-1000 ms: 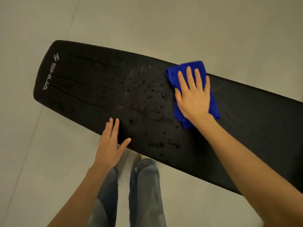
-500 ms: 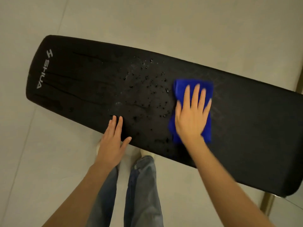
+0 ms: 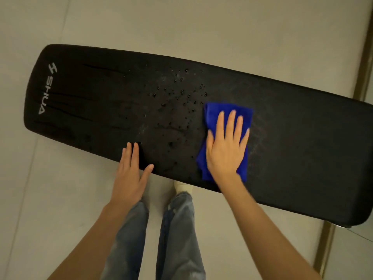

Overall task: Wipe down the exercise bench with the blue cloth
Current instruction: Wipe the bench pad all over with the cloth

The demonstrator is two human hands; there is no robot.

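In the head view, the black exercise bench (image 3: 302, 138) runs slantwise across the frame from upper left to lower right. The blue cloth (image 3: 210, 118) lies on it just right of centre, folded into a pad. The right hand (image 3: 226, 150) presses flat on the cloth, fingers straight and slightly spread, gripping nothing; I judge the flat palm spreads pressure for wiping. Water droplets (image 3: 177, 93) bead just left of the cloth, likely the next patch to clear. The left hand (image 3: 129, 174) rests open on the near edge, fingers straight, probably bracing the person.

The palm hides much of the cloth. The pad hides the bench's legs. Dark streaks near the logo (image 3: 47, 89) could be creases or wet runs; I cannot tell.
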